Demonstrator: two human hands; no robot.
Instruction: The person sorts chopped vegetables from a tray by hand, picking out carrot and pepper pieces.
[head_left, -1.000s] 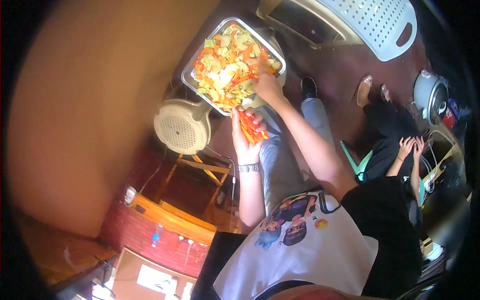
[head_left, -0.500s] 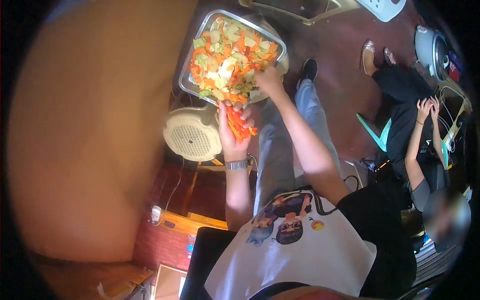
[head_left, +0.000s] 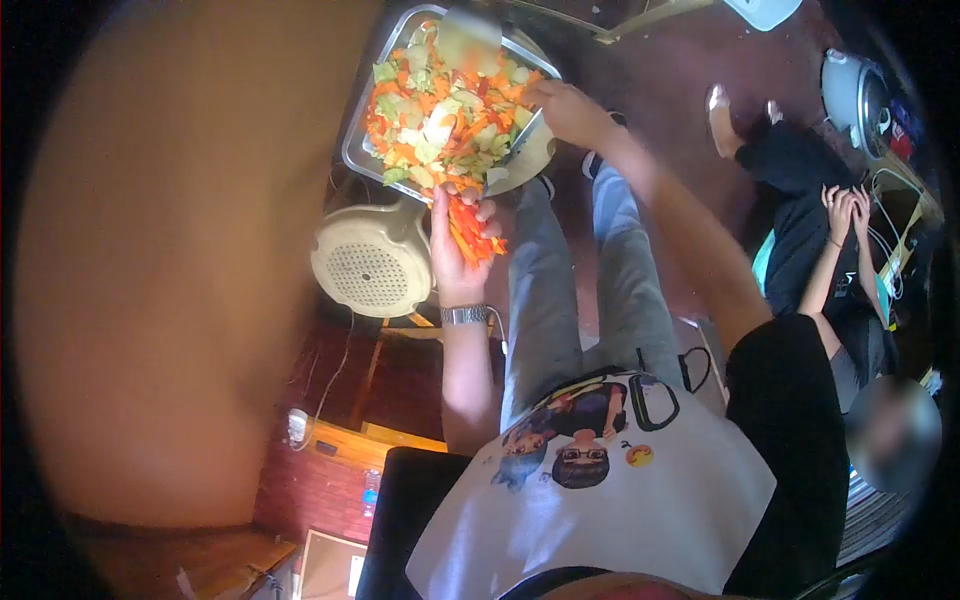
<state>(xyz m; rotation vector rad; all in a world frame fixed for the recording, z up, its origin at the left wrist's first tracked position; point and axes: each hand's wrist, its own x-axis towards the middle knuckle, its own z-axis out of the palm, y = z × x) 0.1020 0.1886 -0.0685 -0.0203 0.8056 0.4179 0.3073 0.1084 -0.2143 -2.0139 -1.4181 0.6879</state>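
Note:
Orange-red carrot strips [head_left: 468, 230] lie in my left hand [head_left: 455, 262], its fingers curled round them. This hand is just below the near corner of a metal tray [head_left: 352, 150]. Mixed cut vegetables [head_left: 430, 115], pale green, white and orange, are heaped in the tray. My right hand [head_left: 572, 115] is at the tray's right rim, fingers bent inward over the edge beside the vegetables. What its fingertips hold, if anything, is hidden. A metal watch [head_left: 465, 314] is on my left wrist.
A cream plastic stool [head_left: 375, 262] stands left of my left hand; another cream surface [head_left: 530, 165] shows under the tray. On the right a person in dark clothes [head_left: 800, 230] sits with hands together, near a grey pot [head_left: 845, 95]. A large blurred brown shape fills the left side.
My right hand has drawn back from the vegetables toward the right, out to the tray's rim. My left hand still holds the carrot strips. The view has shifted slightly.

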